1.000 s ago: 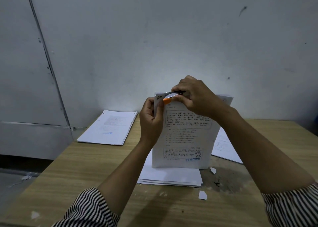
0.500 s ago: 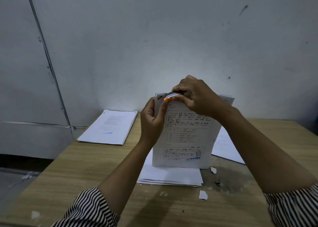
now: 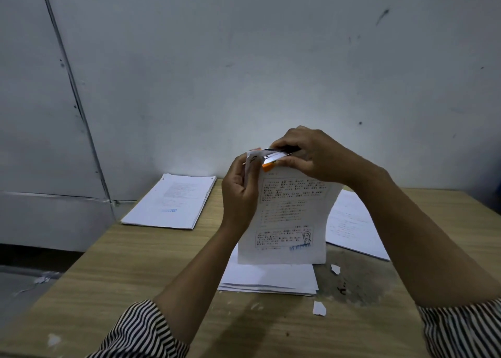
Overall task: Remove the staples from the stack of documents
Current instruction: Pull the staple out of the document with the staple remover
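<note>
Head view. A stapled document (image 3: 287,216) stands upright near the centre of the worktop (image 3: 113,271), its lower edge resting on a flat pile of sheets (image 3: 268,277). The left hand (image 3: 240,189) pinches the document's upper left corner, which is folded back. The right hand (image 3: 306,154) grips a staple remover (image 3: 273,158) with an orange tip, its metal end touching that same corner. The staple itself cannot be made out. A second stack of papers (image 3: 173,203) lies at 10 o'clock from the document, well apart. Loose sheets (image 3: 352,224) lie at 3 o'clock, partly behind it. Torn paper scraps (image 3: 319,308) lie at 5 o'clock on the worktop. Striped sleeves (image 3: 141,330) cover both forearms.
</note>
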